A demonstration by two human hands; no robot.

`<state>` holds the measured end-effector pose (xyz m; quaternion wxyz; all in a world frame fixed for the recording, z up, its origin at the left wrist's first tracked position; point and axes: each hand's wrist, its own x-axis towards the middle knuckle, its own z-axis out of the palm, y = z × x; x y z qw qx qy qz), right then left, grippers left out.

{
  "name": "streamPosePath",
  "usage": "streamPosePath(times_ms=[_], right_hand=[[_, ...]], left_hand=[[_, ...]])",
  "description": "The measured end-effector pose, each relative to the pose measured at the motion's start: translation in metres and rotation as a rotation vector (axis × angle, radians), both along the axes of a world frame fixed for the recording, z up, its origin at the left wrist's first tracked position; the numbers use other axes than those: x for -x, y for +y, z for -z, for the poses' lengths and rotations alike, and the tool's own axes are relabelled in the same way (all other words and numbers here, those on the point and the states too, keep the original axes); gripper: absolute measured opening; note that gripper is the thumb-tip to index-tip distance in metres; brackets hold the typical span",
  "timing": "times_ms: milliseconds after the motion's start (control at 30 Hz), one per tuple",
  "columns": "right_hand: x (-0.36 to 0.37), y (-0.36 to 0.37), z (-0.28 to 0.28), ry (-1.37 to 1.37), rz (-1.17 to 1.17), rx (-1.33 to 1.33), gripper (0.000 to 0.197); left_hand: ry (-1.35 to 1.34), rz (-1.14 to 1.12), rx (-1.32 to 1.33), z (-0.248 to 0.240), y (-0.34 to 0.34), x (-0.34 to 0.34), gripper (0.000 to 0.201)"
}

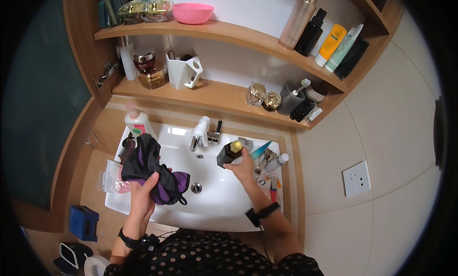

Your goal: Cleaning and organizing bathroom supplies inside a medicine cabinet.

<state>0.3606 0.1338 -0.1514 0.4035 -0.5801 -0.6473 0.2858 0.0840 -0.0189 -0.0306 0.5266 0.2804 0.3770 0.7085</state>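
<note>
My left hand (pixel 142 192) is closed around a crumpled black and purple cloth (pixel 147 157), held above the left part of the white sink (pixel 214 199). A small loop hangs from the cloth's lower edge. My right hand (pixel 243 170) grips a dark, angular bottle (pixel 226 155) with a round gold cap, over the right side of the basin. The fingers reach round the bottle from its right. Between the two hands stands the tap (pixel 199 135), partly wrapped in something white.
A white pump bottle (pixel 137 121) stands at the sink's back left. Tubes, a clear bottle (pixel 275 164) and small items crowd its right rim. Above, wooden shelves (pixel 229 36) hold jars, a pink bowl (pixel 193 13) and a white cup (pixel 181 73). An open cabinet door (pixel 71 147) juts in at left.
</note>
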Motion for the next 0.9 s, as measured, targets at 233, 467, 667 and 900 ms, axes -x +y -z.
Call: streamPosePath(times_ms=[233,467,667,900], right_hand=[[0.05,0.047,0.087,-0.08,0.273,-0.003,0.074],[0.061,0.061,0.1,-0.126,0.41,0.016,0.068],[0.062,0.051,0.094,-0.15,0.461,-0.025,0.081],[0.064,0.049,0.084,-0.17,0.458,0.03,0.082]], left_hand=[[0.005,-0.103,0.07,0.017,-0.027,0.015,0.059],[-0.019,-0.17,0.063,0.021,-0.036,0.031,0.058],[-0.054,-0.152,0.057,0.013,-0.04,0.027,0.059],[-0.057,-0.13,0.083,0.026,-0.049,0.026,0.062]])
